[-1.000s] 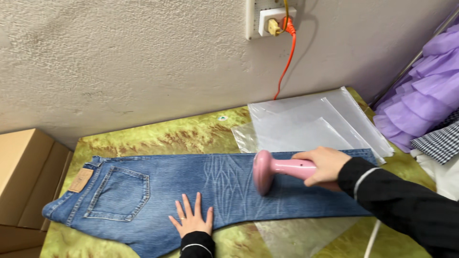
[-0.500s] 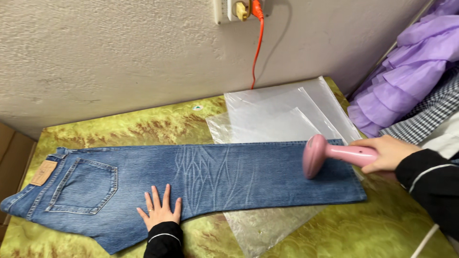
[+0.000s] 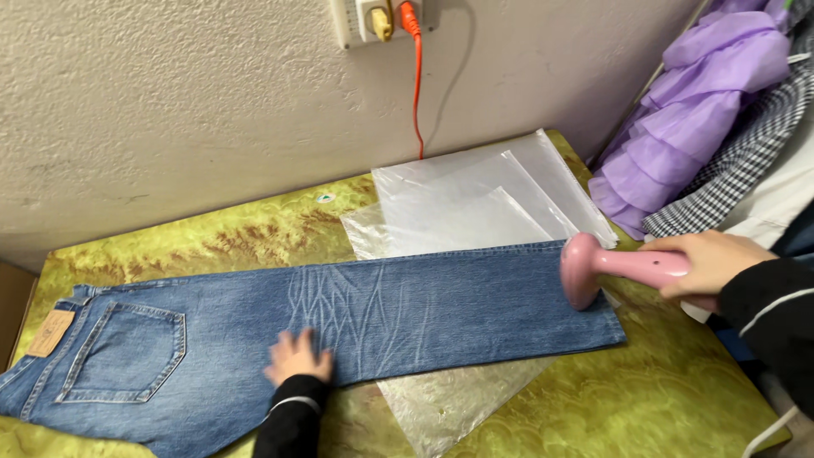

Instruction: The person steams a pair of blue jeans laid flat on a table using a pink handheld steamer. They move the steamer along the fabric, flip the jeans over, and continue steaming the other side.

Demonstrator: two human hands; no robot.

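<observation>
We judge the jeans (image 3: 407,318) soft, heavyish denim: left hand (image 3: 297,358) pressed flat on them, right hand (image 3: 708,263) gripping the pink steamer (image 3: 606,267) by its handle.

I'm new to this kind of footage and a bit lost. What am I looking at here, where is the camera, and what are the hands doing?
There is no machine here: a person works with bare hands, and the one camera sits on their head, looking down. On the yellow-green table lies a pair of blue jeans, spread flat over clear plastic bags. The left hand presses flat on the denim. The right hand grips a pink handheld steamer, its head at the hem end of the leg. An orange cord runs up to a wall socket. Purple and checked clothes hang at the right.
</observation>
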